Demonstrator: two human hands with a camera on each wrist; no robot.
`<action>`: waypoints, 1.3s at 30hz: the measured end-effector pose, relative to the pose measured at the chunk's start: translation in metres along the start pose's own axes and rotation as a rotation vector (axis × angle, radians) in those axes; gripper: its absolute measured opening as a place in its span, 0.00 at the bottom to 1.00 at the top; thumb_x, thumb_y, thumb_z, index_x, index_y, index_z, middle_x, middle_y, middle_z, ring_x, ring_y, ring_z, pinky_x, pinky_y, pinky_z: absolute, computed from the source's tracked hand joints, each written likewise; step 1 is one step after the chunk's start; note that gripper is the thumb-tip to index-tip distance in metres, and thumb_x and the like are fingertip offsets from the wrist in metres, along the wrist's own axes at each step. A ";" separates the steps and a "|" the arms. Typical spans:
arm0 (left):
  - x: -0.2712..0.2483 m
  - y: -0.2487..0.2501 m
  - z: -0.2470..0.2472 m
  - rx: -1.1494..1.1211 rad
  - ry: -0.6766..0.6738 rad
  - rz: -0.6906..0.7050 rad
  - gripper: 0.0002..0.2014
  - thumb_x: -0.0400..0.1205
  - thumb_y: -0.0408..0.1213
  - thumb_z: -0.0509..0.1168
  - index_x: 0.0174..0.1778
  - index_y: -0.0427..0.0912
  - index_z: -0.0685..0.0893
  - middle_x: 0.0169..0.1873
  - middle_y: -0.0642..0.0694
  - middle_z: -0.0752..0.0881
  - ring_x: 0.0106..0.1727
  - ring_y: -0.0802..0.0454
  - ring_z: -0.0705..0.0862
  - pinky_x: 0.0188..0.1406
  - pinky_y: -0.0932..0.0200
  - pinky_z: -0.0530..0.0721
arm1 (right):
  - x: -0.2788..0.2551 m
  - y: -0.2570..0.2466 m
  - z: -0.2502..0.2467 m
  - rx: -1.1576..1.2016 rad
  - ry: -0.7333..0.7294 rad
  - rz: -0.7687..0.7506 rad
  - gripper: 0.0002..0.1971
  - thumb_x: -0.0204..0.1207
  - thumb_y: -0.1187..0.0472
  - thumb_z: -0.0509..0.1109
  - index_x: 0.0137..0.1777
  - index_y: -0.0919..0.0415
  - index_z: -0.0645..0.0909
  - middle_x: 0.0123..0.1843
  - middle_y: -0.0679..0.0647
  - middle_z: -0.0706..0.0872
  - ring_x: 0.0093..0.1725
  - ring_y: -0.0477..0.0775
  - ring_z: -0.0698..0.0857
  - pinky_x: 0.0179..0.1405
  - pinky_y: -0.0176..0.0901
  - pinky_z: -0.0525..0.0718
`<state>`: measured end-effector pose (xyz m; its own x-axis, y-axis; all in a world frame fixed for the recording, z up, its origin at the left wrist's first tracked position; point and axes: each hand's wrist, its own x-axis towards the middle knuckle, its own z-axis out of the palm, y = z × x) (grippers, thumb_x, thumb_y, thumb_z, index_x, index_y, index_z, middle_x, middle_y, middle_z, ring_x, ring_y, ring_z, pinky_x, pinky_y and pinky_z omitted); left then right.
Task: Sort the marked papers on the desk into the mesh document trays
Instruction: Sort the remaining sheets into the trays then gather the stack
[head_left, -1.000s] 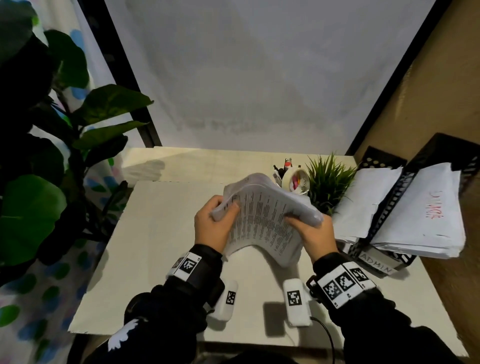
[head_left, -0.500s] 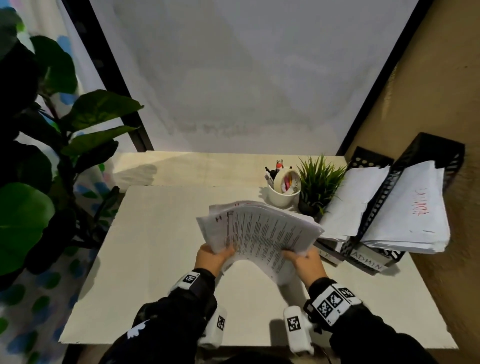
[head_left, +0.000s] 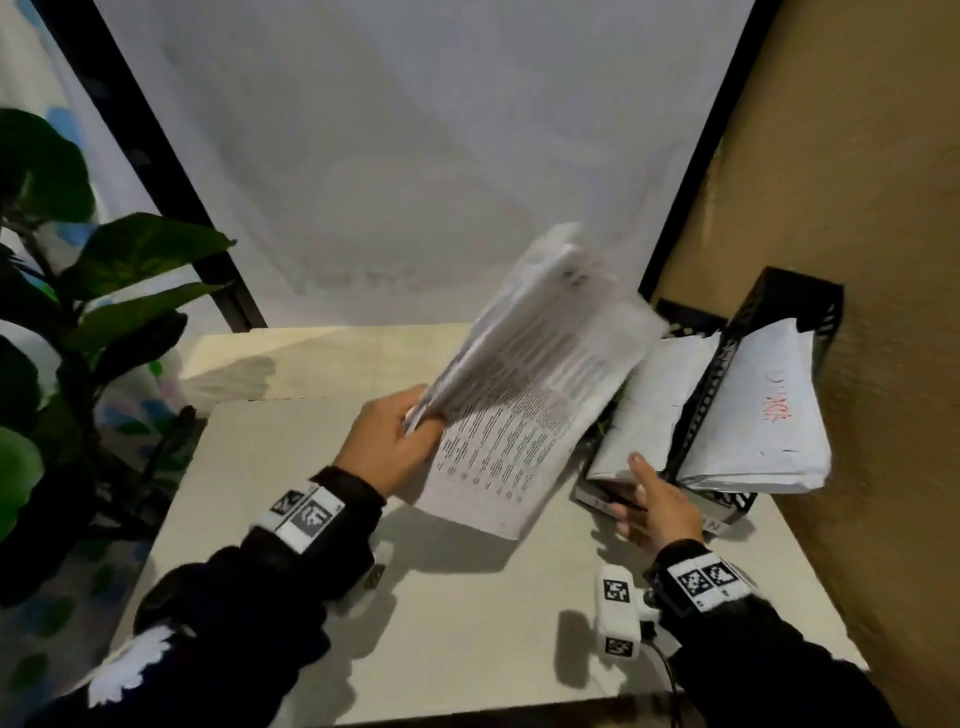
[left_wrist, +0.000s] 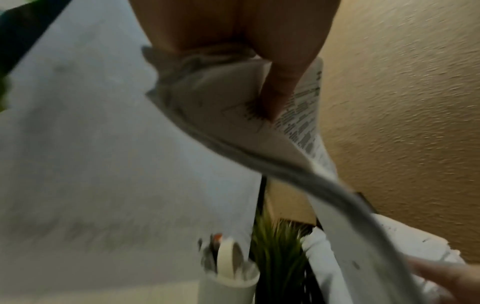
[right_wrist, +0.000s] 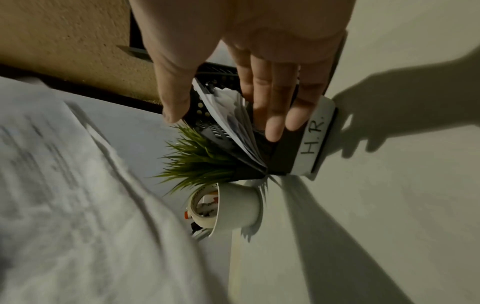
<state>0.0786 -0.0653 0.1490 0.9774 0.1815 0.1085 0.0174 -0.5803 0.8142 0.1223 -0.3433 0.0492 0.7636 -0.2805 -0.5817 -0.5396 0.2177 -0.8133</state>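
My left hand (head_left: 422, 422) grips a thick stack of printed papers (head_left: 530, 395) by its left edge, thumb (left_wrist: 280, 86) pressed on top. The stack is tilted up over the desk and leans toward the black mesh trays; it is blurred. My right hand (head_left: 629, 488) holds nothing: its straight fingers (right_wrist: 272, 107) lie at the front of the mesh tray (head_left: 691, 317) labelled H.R. (right_wrist: 315, 139), beside the papers in that tray (head_left: 649, 405), thumb spread apart. A second tray (head_left: 795, 291) to the right holds papers with red writing (head_left: 758, 415).
A small green plant (right_wrist: 200, 162) and a white cup with a tape roll and pens (right_wrist: 233, 205) stand just left of the trays, behind the raised stack. A large leafy plant (head_left: 78, 338) fills the left side. A tan wall (head_left: 857, 208) borders the desk (head_left: 270, 467) on the right.
My right hand has let go of the stack and moved right to the H.R. tray's front. My left hand alone has swung the stack up and to the right, toward the trays.
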 end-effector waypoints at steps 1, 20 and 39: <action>0.006 0.014 -0.005 0.040 -0.012 0.045 0.07 0.71 0.38 0.62 0.33 0.38 0.82 0.29 0.33 0.85 0.30 0.48 0.78 0.31 0.59 0.72 | 0.003 -0.005 0.002 -0.008 0.006 0.000 0.34 0.62 0.44 0.79 0.62 0.66 0.81 0.49 0.63 0.90 0.35 0.59 0.86 0.27 0.42 0.83; 0.066 0.128 0.078 0.347 -0.199 0.121 0.07 0.74 0.28 0.60 0.30 0.41 0.76 0.29 0.40 0.78 0.41 0.34 0.82 0.35 0.56 0.71 | 0.013 -0.054 -0.019 -0.350 0.114 -0.350 0.08 0.73 0.73 0.61 0.45 0.67 0.81 0.36 0.61 0.81 0.31 0.59 0.79 0.17 0.31 0.77; 0.093 0.099 0.202 0.173 -0.244 -0.100 0.16 0.79 0.27 0.59 0.60 0.39 0.82 0.58 0.34 0.86 0.60 0.35 0.83 0.59 0.48 0.82 | -0.001 -0.096 0.004 -1.073 0.180 -0.725 0.10 0.76 0.66 0.59 0.48 0.69 0.81 0.49 0.71 0.86 0.50 0.71 0.83 0.41 0.48 0.74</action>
<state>0.2141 -0.2660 0.1245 0.9904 0.0607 -0.1241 0.1309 -0.6993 0.7027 0.1746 -0.3598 0.1278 0.9855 -0.1567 0.0654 -0.1037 -0.8604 -0.4989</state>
